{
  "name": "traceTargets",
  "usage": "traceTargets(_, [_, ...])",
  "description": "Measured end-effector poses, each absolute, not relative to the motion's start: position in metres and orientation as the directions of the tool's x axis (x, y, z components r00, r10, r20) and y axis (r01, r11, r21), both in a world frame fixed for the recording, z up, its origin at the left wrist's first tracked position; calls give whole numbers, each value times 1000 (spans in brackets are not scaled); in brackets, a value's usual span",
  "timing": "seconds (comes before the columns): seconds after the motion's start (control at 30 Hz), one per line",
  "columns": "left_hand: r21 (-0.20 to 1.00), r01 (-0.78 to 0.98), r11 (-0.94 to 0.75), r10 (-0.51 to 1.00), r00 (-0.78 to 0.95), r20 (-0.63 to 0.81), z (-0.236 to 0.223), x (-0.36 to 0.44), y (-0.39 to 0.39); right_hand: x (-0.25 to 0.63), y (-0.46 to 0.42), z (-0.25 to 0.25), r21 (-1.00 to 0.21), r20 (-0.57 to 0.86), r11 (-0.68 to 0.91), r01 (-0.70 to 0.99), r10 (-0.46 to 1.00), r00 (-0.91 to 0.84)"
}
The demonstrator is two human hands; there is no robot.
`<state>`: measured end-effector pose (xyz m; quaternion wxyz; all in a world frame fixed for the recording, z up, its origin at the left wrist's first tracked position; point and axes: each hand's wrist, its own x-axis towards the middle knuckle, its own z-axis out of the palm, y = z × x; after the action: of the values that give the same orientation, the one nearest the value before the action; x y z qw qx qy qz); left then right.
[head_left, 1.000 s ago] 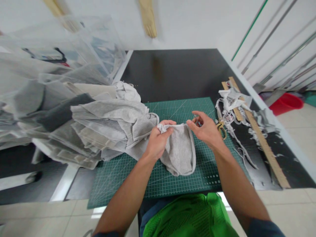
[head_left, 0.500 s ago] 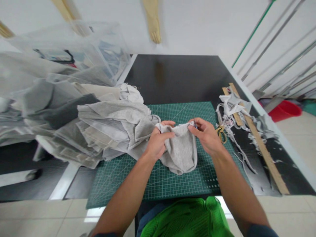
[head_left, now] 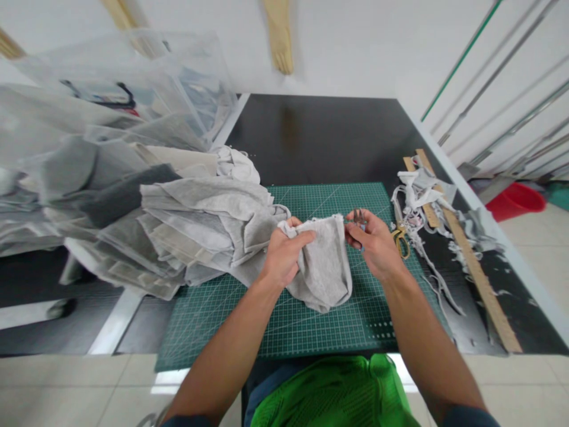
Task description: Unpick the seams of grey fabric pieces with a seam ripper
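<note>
My left hand pinches the upper left edge of a light grey fabric piece, thumb on top. The piece hangs down over the green cutting mat, its frayed upper edge towards the far side. Just right of its upper right corner, my right hand is closed around small thread snips. Their short metal blades stick up past the fingers, and a bit of blue shows below. Most of the snips is hidden in the hand. Gold-handled scissors lie right of that hand.
A large heap of grey fabric covers the left side, with a clear plastic box behind it. On the right lie fabric scraps and wooden rulers. A red basin stands on the floor beyond the table edge.
My right hand has let go of the fabric's upper right corner and moved slightly right, so the snips' blades show. The left hand keeps its pinch, and the fabric's right side hangs free.
</note>
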<state>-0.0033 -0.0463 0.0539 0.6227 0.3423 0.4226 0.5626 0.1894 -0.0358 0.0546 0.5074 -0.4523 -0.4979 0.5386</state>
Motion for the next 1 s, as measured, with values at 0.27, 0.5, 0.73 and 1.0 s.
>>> traceTargets(0.27, [977, -213, -13, 997, -79, -4, 43, -6, -46, 196, -34, 53, -942, 297, 266, 202, 944, 140])
traceTargets(0.5, [968, -250, 19, 1000, -14, -23, 44, -3, -47, 184, -51, 67, -782, 536, 518, 348, 843, -49])
traceTargets(0.73, [904, -413, 113, 993, 62, -97, 48, 0, -47, 172, -61, 70, -714, 520, 569, 408, 821, -235])
traceTargets(1.0, [854, -496, 157, 987, 49, -153, 48, 1, -47, 178, -58, 66, -610, 542, 577, 544, 804, -245])
